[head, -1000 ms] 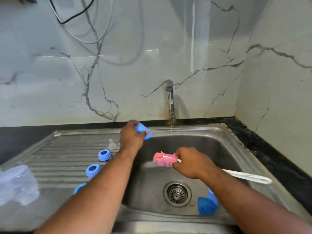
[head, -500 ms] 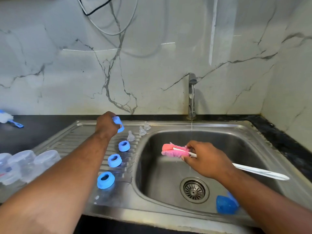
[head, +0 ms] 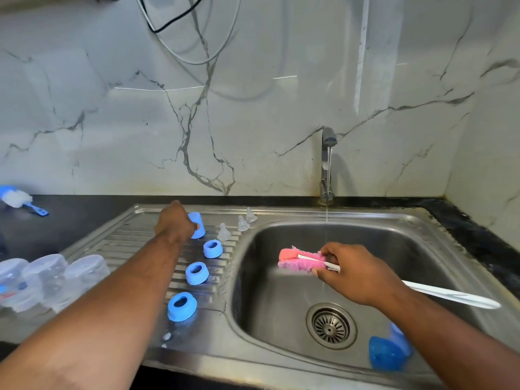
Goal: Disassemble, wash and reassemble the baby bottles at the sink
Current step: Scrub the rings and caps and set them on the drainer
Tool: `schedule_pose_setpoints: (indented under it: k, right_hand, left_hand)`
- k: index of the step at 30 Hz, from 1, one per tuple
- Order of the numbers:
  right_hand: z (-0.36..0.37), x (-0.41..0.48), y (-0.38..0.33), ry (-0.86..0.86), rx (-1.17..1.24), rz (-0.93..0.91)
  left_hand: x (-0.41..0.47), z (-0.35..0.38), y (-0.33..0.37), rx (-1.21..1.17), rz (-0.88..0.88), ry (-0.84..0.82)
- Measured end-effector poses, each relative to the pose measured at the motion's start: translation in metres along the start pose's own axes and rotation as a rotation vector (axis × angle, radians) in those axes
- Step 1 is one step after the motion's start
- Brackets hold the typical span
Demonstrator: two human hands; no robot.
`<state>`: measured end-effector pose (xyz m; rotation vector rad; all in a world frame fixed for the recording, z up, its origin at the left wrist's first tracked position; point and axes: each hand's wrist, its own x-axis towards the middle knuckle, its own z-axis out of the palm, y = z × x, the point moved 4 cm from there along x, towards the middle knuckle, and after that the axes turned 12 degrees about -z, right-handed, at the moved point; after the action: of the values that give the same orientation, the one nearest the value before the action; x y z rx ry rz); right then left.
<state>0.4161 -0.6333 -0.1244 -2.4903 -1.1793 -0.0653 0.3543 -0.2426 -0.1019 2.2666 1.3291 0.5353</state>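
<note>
My left hand (head: 174, 225) holds a blue bottle cap (head: 197, 225) upright against the ribbed drainboard (head: 132, 237), at the far end of a row of three blue screw rings (head: 212, 249). Three clear teats (head: 239, 225) stand just right of the cap. My right hand (head: 351, 273) grips a pink sponge brush (head: 298, 261) by its white handle over the sink basin (head: 281, 305), under a thin stream from the tap (head: 327, 164). Clear bottle bodies (head: 50, 277) lie at the left. Blue caps (head: 387, 351) rest in the basin's near right corner.
A blue and white bottle brush (head: 19, 199) lies on the black counter at far left. The drain strainer (head: 330, 325) sits in the basin floor. Marble walls close in behind and on the right, with cables hanging above.
My left hand carried the blue cap from beside the basin out over the drainboard and lowered it onto the ribs. The right hand kept the pink brush over the basin.
</note>
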Motion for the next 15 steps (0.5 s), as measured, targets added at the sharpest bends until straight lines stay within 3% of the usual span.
schedule_pose_setpoints:
  k: [5, 7, 10, 12, 15]
  right_hand:
    - [-0.014, -0.004, 0.022, -0.004, 0.039, 0.093]
    - [-0.024, -0.009, 0.033, 0.02, 0.033, 0.144]
    - [-0.037, -0.017, 0.055, 0.075, -0.001, 0.223]
    - [-0.045, -0.021, 0.069, 0.109, -0.019, 0.274]
    - [-0.052, -0.025, 0.088, 0.15, -0.048, 0.352]
  left_hand:
    - [-0.044, -0.016, 0.046, -0.095, 0.179, 0.231]
    - [-0.077, -0.006, 0.073, -0.203, 0.281, 0.236]
    - [-0.128, 0.031, 0.109, -0.392, 0.38, 0.077]
    - [-0.162, 0.063, 0.129, -0.457, 0.376, -0.111]
    - [-0.206, 0.113, 0.154, -0.356, 0.387, -0.432]
